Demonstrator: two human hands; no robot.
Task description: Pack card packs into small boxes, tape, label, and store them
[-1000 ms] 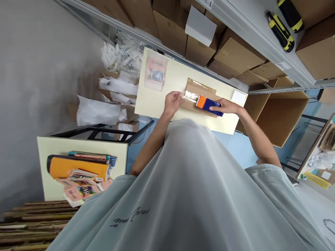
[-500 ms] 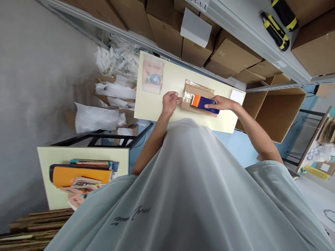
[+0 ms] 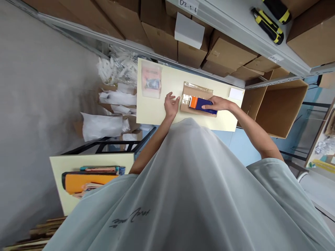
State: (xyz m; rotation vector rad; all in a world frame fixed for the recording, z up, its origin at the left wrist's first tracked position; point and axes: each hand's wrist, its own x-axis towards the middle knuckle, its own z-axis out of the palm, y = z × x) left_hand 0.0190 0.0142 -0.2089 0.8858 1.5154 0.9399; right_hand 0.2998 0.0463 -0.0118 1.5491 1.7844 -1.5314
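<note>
A flat cardboard box (image 3: 200, 92) with shiny tape along its far edge and left end lies on the cream tabletop (image 3: 170, 75). My right hand (image 3: 216, 104) is wrapped round a blue and orange tape dispenser (image 3: 203, 104), whose toothed orange end rests over the box near its left side. Just left of the box, my left hand (image 3: 171, 105) hovers with fingers apart and nothing in them. Farther left on the same table is a clear plastic packet (image 3: 151, 82) with pink and dark contents.
Cardboard boxes (image 3: 191, 52) fill the shelf behind the table, with box cutters (image 3: 268, 26) on the shelf above. A large open carton (image 3: 285, 108) stands at right. Plastic bags (image 3: 123, 64) are heaped at left, and books (image 3: 99, 169) lie on a lower-left table.
My left hand has opened from a pinch at the box's left end and drawn slightly away. The dispenser in my right hand has shifted slightly left across the box.
</note>
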